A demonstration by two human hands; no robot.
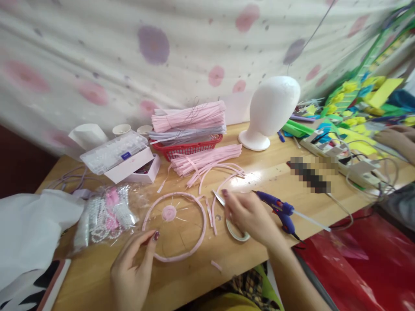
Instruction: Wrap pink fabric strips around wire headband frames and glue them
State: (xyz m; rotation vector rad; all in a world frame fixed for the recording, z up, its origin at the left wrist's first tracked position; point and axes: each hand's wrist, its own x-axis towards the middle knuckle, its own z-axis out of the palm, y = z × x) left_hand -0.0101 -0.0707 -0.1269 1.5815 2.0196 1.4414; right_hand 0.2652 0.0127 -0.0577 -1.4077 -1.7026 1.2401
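My left hand [134,263] pinches the lower left edge of a pink wrapped hoop [203,224] between thumb and fingers. Within the hoop are a small pink coiled disc [169,213] and thin clear strands spreading from it. My right hand [248,214] is closed over the middle of a pair of scissors [240,236]; the blades stick out past the fingertips and a pale handle loop shows below the palm. Where the fingers touch the scissors is partly hidden. Short cut pink strips [209,211] lie between the hoop and the scissors.
A blue glue gun [279,207] with a glue stick lies right of my right hand. Behind are pink stems [207,160], a red basket [184,150] and a white foam head [274,108]. Bagged beads [110,211] lie left. Another person's hand [394,137] is near a power strip [343,162].
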